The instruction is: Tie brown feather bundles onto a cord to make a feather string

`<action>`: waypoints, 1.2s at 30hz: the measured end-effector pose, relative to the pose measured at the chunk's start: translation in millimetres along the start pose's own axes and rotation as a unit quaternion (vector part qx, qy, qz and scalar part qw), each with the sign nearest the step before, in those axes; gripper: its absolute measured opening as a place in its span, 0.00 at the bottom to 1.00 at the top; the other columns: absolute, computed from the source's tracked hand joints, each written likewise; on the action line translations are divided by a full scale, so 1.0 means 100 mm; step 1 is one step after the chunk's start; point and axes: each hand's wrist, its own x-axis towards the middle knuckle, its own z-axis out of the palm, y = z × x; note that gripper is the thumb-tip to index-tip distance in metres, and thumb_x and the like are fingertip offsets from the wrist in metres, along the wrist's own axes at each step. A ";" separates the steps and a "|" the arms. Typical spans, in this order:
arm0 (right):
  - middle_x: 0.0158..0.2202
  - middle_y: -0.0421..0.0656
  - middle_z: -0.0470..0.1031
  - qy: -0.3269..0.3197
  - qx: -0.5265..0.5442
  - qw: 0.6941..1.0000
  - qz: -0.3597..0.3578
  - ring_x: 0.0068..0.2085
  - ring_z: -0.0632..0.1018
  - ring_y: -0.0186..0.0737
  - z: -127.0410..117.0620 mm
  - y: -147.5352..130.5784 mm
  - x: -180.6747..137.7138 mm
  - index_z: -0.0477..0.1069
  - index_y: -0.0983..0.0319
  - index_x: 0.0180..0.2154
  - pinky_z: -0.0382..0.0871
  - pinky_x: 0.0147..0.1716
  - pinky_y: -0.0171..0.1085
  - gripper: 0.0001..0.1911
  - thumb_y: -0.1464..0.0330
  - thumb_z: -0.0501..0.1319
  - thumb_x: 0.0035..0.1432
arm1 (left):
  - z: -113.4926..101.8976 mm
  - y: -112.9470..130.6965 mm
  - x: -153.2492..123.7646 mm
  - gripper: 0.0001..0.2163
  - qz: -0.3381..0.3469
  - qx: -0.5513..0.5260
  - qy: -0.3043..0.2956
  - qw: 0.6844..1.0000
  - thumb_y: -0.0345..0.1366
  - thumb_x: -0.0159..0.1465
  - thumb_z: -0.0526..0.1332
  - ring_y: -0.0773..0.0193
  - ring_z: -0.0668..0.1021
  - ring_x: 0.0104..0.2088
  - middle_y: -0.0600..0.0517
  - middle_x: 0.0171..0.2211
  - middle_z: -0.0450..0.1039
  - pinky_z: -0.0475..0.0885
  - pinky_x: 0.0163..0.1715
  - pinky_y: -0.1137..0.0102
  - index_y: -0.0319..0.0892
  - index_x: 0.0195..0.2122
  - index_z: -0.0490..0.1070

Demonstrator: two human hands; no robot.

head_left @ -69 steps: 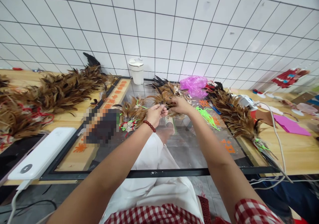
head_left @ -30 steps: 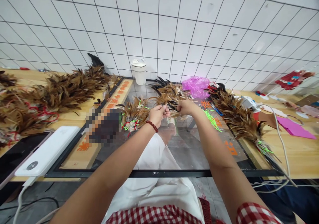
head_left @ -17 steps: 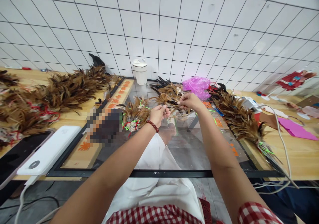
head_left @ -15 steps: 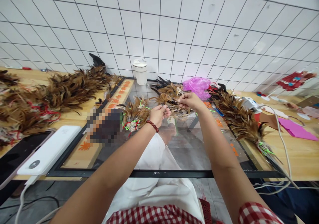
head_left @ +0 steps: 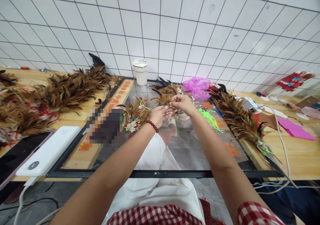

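Observation:
Over the glass panel (head_left: 192, 151), my left hand (head_left: 160, 114), with a red bead bracelet (head_left: 152, 126) at its wrist, is closed in a pinch. My right hand (head_left: 183, 104) pinches close beside its fingertips. Whatever lies between the fingers is too small to make out. Just behind both hands spreads a pile of brown feathers (head_left: 166, 93). Left of my left hand is a feather bundle (head_left: 136, 109) tied with red and green string. A bunch of bright green strings (head_left: 210, 119) rests on the glass right of my right wrist.
A white lidded cup (head_left: 140, 72) stands at the back by the tiled wall. Beside it to the right lies a pink plastic bag (head_left: 197, 87). Long feather bundles line the left (head_left: 75, 89) and right (head_left: 237, 116). A white power bank (head_left: 50, 151) and cable (head_left: 285, 148) lie near the edges.
My right hand has moved left, closer to my left hand, and its forearm no longer covers the green strings. The left hand has hardly moved.

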 end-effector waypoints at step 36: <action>0.18 0.36 0.67 0.113 -0.110 0.987 0.000 0.19 0.65 0.28 -0.13 -0.05 0.04 0.70 0.64 0.28 0.59 0.19 0.30 0.10 0.63 0.63 0.49 | 0.06 0.05 -0.07 0.07 0.030 0.033 -0.054 0.998 0.34 0.61 0.59 0.70 0.75 0.20 0.53 0.21 0.69 0.71 0.21 0.75 0.36 0.27 0.67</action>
